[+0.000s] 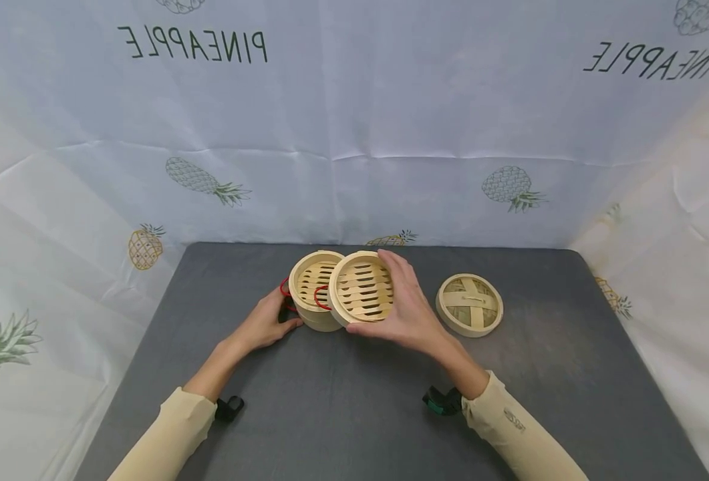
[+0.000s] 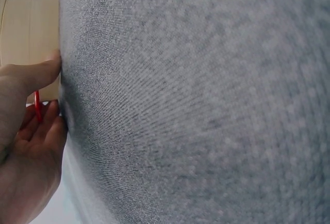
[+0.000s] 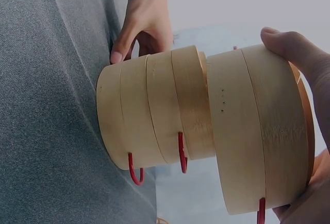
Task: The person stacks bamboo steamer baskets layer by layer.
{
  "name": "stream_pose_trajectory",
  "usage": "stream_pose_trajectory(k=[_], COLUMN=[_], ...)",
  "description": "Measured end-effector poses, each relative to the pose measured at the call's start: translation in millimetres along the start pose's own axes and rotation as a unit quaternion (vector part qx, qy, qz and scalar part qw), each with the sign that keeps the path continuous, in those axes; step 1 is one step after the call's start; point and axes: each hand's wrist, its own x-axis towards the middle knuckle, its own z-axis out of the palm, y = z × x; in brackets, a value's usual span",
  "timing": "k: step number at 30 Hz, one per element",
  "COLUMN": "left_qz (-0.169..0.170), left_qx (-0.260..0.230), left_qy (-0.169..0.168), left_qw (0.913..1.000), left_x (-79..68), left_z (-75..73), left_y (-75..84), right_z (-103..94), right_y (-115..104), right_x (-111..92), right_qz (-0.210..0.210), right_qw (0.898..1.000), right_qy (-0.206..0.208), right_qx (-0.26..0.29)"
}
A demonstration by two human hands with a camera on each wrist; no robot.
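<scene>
Two stacked bamboo steamer baskets [image 1: 320, 322] with red loops stand near the back of the table. My left hand [image 1: 264, 323] holds the stack low on its left side. In the left wrist view its thumb lies along the bamboo wall [image 2: 36, 23], beside a red loop [image 2: 37, 105]. My right hand [image 1: 411, 307] grips another slatted steamer basket [image 1: 363, 288] by its right rim, thumb and fingers on opposite sides. This basket is tilted and overlaps the stack's right edge in the head view. The right wrist view shows the held basket [image 3: 258, 131] just above the stack [image 3: 139, 110].
A round woven bamboo lid [image 1: 470, 305] lies on the dark grey table [image 1: 354, 414], right of my right hand. Behind the table hangs a white cloth [image 1: 354, 120] printed with pineapples. Dark straps [image 1: 443, 401] show by both wrists.
</scene>
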Motion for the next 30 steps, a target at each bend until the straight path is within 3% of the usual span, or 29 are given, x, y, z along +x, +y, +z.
stream_pose_trajectory(k=[6, 11, 16, 18, 25, 30], left_qz=[-0.021, -0.047, -0.028, -0.014, -0.030, -0.023], left_qx=[0.010, 0.015, 0.002, 0.000, -0.002, 0.009], left_qy=[-0.005, -0.018, -0.004, 0.003, -0.004, 0.000], left_qw=[0.9997, 0.9986, 0.9996, 0.9999, 0.9995, 0.9997], left_x=[-0.2, 1.4, 1.3, 0.8, 0.9, 1.0], left_z=[-4.4, -11.3, -9.2, -4.2, -6.2, -2.4], left_y=[13.2, 34.3, 27.0, 13.4, 14.0, 7.0], right_z=[-0.4, 1.5, 5.7, 7.2, 10.4, 11.3], right_y=[-2, -3, -4, -4, -6, -9], right_x=[3, 7, 12, 14, 18, 20], right_qz=[-0.008, -0.009, -0.005, -0.004, -0.002, 0.001], right_qw=[1.000, 1.000, 1.000, 1.000, 1.000, 1.000], right_qy=[-0.001, 0.003, 0.008, 0.011, 0.015, 0.015], right_qx=[-0.005, -0.004, 0.003, 0.008, 0.014, 0.018])
